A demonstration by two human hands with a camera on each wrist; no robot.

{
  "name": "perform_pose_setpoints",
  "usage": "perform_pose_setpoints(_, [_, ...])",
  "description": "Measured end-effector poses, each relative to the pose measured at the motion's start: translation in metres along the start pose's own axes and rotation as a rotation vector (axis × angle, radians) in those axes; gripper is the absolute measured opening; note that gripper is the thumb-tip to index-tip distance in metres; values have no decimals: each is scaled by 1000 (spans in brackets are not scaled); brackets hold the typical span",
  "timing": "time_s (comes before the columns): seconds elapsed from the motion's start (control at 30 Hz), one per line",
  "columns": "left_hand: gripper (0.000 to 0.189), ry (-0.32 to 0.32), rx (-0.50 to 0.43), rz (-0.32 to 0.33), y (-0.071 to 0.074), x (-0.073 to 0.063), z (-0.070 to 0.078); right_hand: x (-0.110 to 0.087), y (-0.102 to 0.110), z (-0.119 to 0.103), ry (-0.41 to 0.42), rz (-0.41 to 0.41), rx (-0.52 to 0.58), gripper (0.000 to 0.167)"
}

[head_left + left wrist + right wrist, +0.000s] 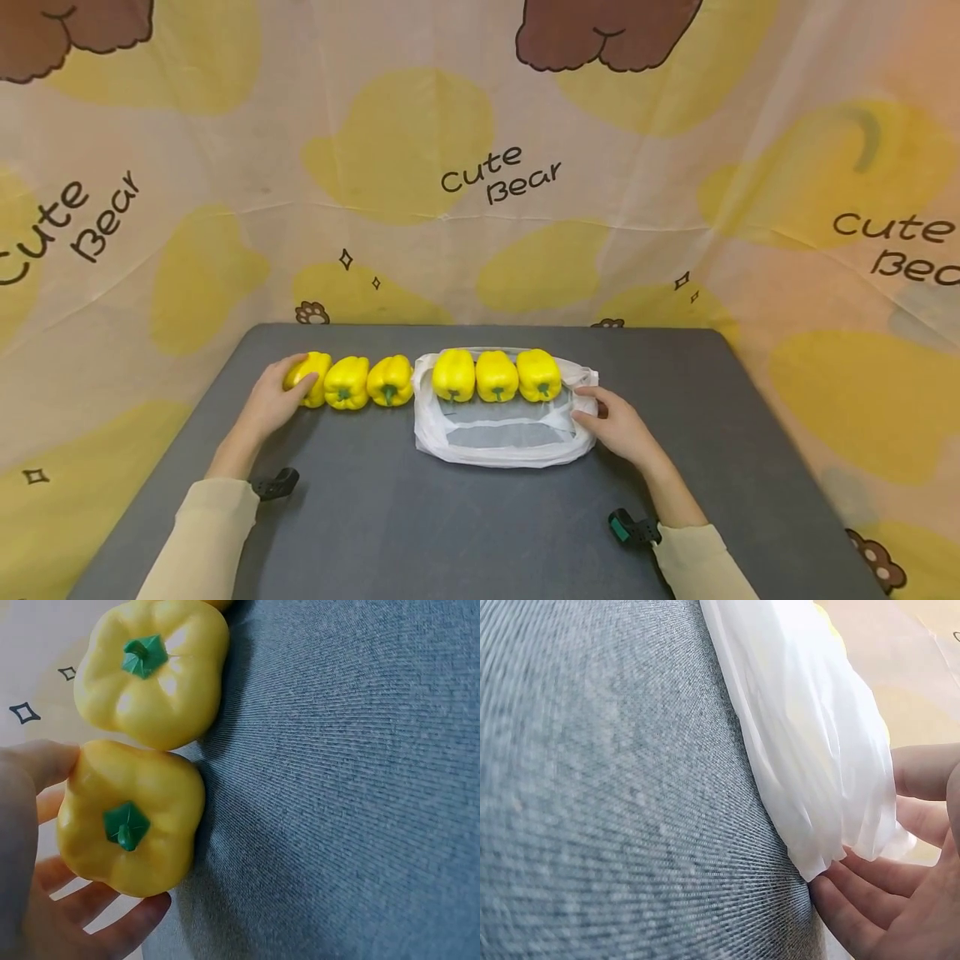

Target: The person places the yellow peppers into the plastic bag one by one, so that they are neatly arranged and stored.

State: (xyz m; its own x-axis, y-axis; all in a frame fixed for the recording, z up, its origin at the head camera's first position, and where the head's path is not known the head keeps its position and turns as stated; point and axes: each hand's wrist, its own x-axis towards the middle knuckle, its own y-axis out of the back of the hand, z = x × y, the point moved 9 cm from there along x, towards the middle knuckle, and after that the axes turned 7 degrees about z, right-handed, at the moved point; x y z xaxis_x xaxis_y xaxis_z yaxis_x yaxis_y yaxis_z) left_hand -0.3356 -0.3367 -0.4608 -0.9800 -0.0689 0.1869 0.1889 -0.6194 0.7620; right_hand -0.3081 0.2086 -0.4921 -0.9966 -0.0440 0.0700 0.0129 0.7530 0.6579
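Observation:
In the head view, three yellow bell peppers with green stems stand in a row left of a white plastic bag. My left hand holds the leftmost bell pepper, thumb on one side and fingers round the other; the left wrist view shows this bell pepper touching its neighbour. Another bell pepper stands close to the bag. Inside the bag's wide mouth, along its far side, sit three more bell peppers. At the bag's right end my right hand grips the white plastic with thumb and fingers.
Everything lies on a grey cloth-covered table. A patterned curtain with bear prints hangs behind and along both sides. Each wrist wears a small black device, such as the left one.

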Motion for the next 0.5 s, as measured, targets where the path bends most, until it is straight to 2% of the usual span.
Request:
perform_pose_setpoints(0.33, [66, 27, -18, 70, 8, -6, 1, 0, 1, 1, -2, 0, -10, 48])
perform_pose_setpoints(0.5, [65, 25, -4, 113, 18, -7, 6, 0, 0, 0, -4, -2, -10, 48])
